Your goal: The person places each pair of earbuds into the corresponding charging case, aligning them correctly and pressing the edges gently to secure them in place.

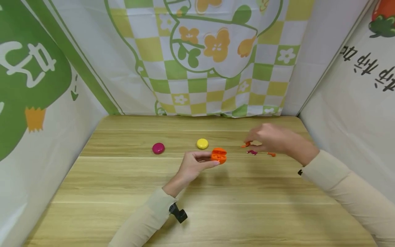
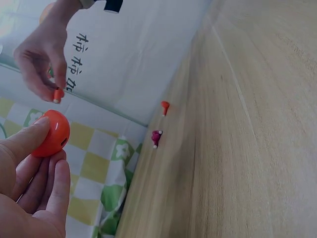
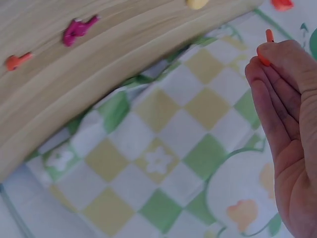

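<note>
So it's a wood-look table boxed in by printed fabric on the left, right and far sides, with a checkered cloth hanging right along the far edge. Far corners are rounded, and the wood runs off the near side of the head view.

Left hand has the orange case pinched between thumb and fingers, lifted off the wood around mid-table, lid tipped up. Right hand is off to the right, thumb and fingertips closed on an orange earbud, stem poking out. There's a decent gap between case and bud, nothing in the way, and a broad stretch of wood on the near side of both hands.

Just below the right hand sit the magenta earbuds, bunched together, and a bit right of those is another orange earbud lying flat. A yellow round case rests just past the left hand, and a magenta round case is well over to the left, both a fair way in from the far edge.

Cases look like smooth glossy plastic, all rounded pebble shapes; the buds have slim stems. Tabletop's pale with streaky grain, and the cloth's softly wrinkled along its hem.
</note>
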A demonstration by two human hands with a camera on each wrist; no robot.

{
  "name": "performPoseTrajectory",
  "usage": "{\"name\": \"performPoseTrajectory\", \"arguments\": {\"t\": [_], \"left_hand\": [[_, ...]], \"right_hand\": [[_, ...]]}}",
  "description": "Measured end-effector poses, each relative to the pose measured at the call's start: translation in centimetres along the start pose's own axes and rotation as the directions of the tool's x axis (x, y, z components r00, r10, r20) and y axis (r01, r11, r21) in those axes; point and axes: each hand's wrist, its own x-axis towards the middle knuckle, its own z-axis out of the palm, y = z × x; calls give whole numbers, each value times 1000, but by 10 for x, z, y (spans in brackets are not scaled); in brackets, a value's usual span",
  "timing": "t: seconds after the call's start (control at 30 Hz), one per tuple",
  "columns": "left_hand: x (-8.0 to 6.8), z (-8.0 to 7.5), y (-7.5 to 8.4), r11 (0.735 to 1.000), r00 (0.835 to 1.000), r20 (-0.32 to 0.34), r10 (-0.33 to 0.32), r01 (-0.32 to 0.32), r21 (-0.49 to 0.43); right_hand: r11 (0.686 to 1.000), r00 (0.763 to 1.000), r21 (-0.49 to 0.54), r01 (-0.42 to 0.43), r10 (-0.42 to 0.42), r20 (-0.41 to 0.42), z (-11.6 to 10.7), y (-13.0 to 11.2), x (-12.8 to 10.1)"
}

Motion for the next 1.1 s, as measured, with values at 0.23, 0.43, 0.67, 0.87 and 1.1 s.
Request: {"name": "performPoseTrajectory", "arguments": {"t": [0.23,0.43,0.67,0.87,1.1], "left_hand": [[3,3,-3,1000,1000,17,17,-17,0],[5,6,-4,999,999,30,37,-38,27],[4,12,-2,998,998,35,48,-49,38],[4,12,-2,999,999,38,26,-27,43],[4,14,-1,999,998,51,26,-27,22]], "right_hand": [[996,995,-26,87,-86,51,-12,-22,23],[975,979,-94,201,-198,47,-11,-34,42],[945,966,-198,259,-249,73,-4,-41,51],[878,945,-350,327,-305,117,-2,-47,53],[850,945,-414,325,-271,186,-1,-54,55]]}}
